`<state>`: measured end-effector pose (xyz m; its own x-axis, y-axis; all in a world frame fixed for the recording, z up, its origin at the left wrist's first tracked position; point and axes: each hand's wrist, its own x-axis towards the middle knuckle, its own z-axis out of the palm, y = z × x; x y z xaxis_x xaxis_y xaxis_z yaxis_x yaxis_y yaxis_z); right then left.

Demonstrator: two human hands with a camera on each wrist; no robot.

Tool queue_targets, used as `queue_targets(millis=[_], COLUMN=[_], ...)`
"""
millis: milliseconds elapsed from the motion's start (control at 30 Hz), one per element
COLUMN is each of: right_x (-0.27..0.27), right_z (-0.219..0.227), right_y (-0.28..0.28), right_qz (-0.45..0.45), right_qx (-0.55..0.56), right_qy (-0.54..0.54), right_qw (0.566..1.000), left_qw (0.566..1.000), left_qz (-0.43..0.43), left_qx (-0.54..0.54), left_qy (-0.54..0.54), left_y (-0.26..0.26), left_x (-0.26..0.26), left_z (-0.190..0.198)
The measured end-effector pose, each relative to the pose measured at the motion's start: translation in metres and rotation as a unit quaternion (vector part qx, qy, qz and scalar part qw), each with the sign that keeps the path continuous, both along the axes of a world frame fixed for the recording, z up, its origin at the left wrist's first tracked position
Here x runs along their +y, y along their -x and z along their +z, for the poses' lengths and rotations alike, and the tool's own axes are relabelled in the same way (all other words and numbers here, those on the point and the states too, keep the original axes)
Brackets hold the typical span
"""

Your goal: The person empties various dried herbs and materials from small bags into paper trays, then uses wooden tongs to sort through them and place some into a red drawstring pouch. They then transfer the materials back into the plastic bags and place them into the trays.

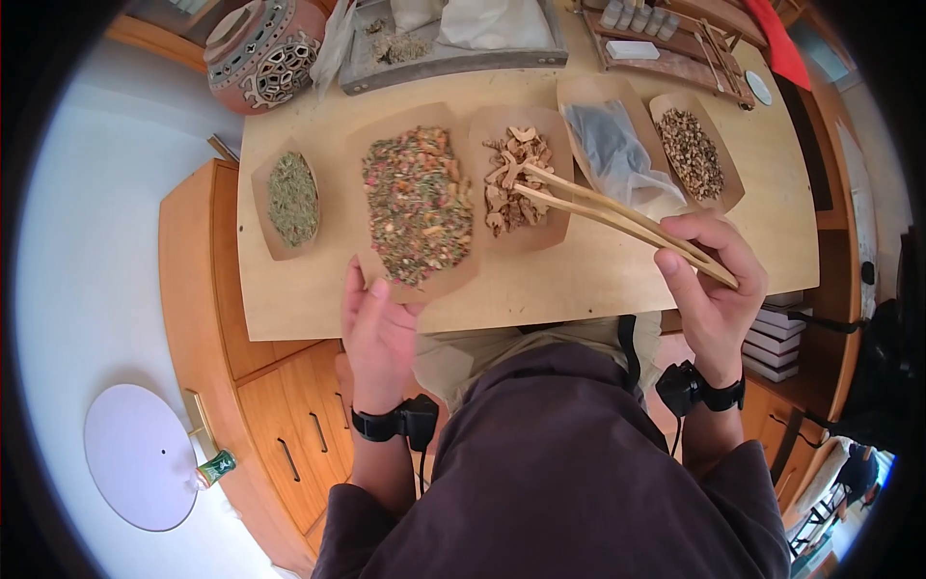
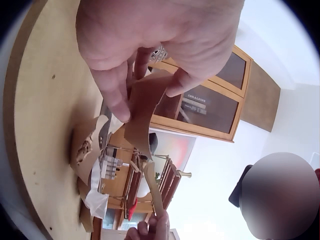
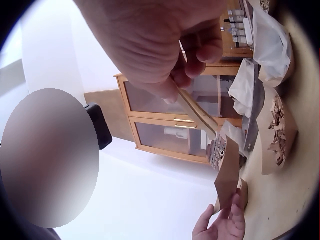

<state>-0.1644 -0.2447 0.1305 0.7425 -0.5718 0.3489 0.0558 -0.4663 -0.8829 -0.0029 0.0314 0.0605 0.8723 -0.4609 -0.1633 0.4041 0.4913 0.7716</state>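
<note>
My left hand (image 1: 378,333) grips the near edge of a brown paper tray (image 1: 439,282) filled with a mixed dried herb blend (image 1: 418,207); both wrist views show this tray raised off the table. Wooden tongs (image 1: 627,220) are held in my right hand (image 1: 719,289), thumb and fingers around their rear end. In the head view the tips of the tongs overlap a paper tray of dried brown slices (image 1: 521,179); in the right wrist view the tongs (image 3: 197,112) stand above the table, and whether they hold anything I cannot tell.
A tray of green herb (image 1: 292,200) lies at the left, a bag of dark material (image 1: 608,140) and a tray of small pieces (image 1: 689,150) at the right. Behind are a patterned pot (image 1: 265,58), a grey tray (image 1: 463,69) and a wooden rack (image 1: 666,63).
</note>
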Motion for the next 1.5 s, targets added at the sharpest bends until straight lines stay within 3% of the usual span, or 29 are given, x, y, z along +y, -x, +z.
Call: queue_targets(millis=[333, 633, 967, 1067, 1267, 1500], right_x=[-0.01, -0.024, -0.033, -0.032, -0.023, -0.027], right_z=[-0.013, -0.028, -0.044, -0.064, -0.095, -0.107], right_y=[0.013, 0.03, 0.037, 0.04, 0.047, 0.051], right_qz=[-0.003, 0.005, -0.013, -0.004, 0.025, 0.014], right_qx=[-0.006, -0.046, -0.018, -0.004, -0.011, -0.034], right_qy=[-0.034, -0.112, -0.236, -0.22, -0.308, -0.349], right_qw=[0.999, 0.993, 0.971, 0.976, 0.951, 0.936], left_qw=[0.993, 0.971, 0.927, 0.939, 0.943, 0.954], left_qz=[0.043, 0.067, 0.084, 0.096, 0.142, 0.104], left_qx=[0.027, 0.011, 0.025, 0.108, 0.177, 0.216], left_qy=[-0.107, -0.229, -0.364, -0.313, -0.245, -0.178], left_y=[-0.046, -0.053, -0.067, -0.085, -0.111, -0.13], left_x=[0.019, 0.009, 0.036, 0.054, 0.068, 0.077], left_z=[-0.035, -0.029, -0.014, -0.018, -0.032, -0.042])
